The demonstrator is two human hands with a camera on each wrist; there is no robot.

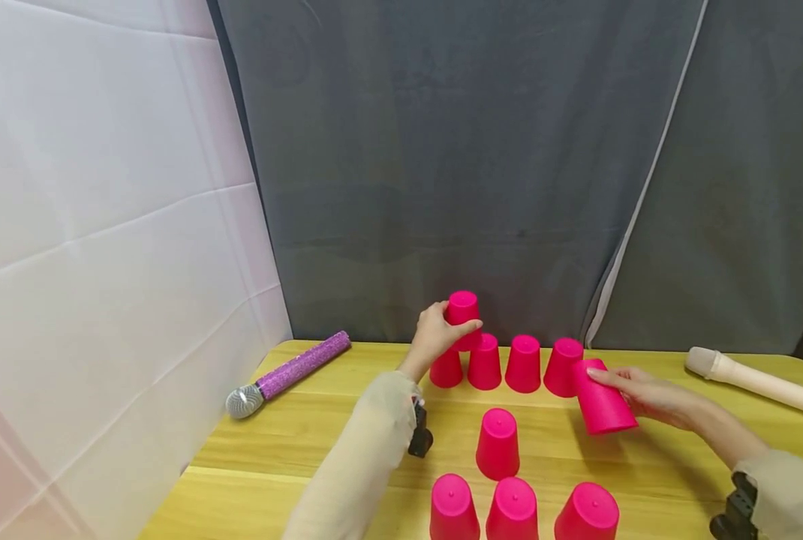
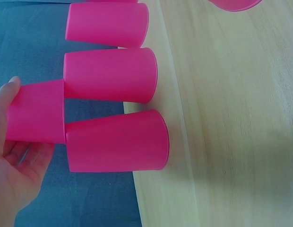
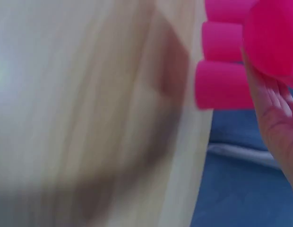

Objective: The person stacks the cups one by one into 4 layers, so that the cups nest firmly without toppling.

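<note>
Your left hand (image 1: 435, 336) grips an upside-down pink cup (image 1: 463, 315), fingers and thumb curled round its sides, setting it on top of the 2 leftmost cups of the back row (image 1: 503, 364). That row has 4 inverted pink cups standing side by side near the far edge of the wooden table (image 1: 320, 442). In the left wrist view the held cup (image 2: 35, 111) touches the bases of the 2 cups under it.

Your right hand (image 1: 648, 394) holds a second pink cup (image 1: 600, 401), tilted, just beside the row's rightmost cup, fingers wrapped over its far side.

Nearer you, 1 inverted cup (image 1: 497, 444) stands alone mid-table, and 3 more (image 1: 512, 511) line the near edge.

A purple glitter microphone (image 1: 287, 375) lies at the left, well apart from the cups. A cream recorder (image 1: 759, 382) lies at the right. A grey curtain (image 1: 476, 165) hangs behind.
</note>
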